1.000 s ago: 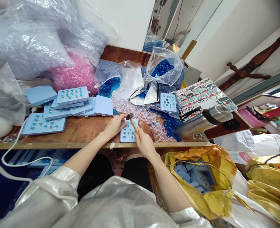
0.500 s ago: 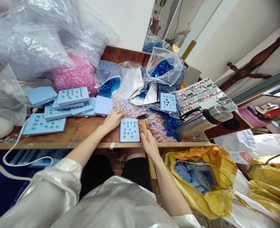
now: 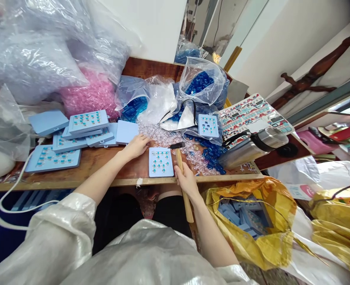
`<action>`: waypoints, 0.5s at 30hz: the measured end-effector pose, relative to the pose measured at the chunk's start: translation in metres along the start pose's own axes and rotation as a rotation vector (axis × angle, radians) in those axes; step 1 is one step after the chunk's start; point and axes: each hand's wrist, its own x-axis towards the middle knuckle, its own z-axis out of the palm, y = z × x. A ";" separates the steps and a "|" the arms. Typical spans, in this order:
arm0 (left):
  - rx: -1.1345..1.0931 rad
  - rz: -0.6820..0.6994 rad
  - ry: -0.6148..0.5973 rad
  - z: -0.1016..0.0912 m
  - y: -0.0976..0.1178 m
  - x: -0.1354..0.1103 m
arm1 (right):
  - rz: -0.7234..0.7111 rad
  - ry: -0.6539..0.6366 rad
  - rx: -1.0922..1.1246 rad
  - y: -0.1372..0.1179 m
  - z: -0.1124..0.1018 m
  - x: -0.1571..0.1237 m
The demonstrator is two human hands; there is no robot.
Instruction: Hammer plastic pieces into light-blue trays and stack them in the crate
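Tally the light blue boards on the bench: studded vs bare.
Studded light blue boards: 6
Bare light blue boards: 2
Total: 8
Not counted: partly hidden boards in the left stack, too covered to tell.

A worker at the bench wore a glossy, pearl-white smock (image 3: 145, 257) of creased, satin-like fabric, with the loose left sleeve (image 3: 60, 233) and right sleeve (image 3: 234, 275) gathering in soft folds, above black trousers (image 3: 120, 217). The forearms, left hand (image 3: 136, 146) and right hand (image 3: 188, 180) were bare, with the sleeves ending short of the wrists.
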 end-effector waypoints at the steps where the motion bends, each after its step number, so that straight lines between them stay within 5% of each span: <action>1: 0.020 -0.001 -0.023 -0.001 0.000 0.000 | 0.006 0.001 0.000 0.000 0.000 0.000; 4: 0.062 -0.028 -0.044 -0.002 0.003 0.002 | 0.025 0.007 -0.007 -0.002 0.001 -0.001; 10: -0.066 -0.119 0.101 -0.002 0.015 0.001 | 0.041 -0.005 0.001 -0.005 0.001 -0.003; 15: -0.059 -0.056 0.042 -0.005 0.014 -0.011 | 0.048 -0.010 0.014 -0.004 0.001 -0.004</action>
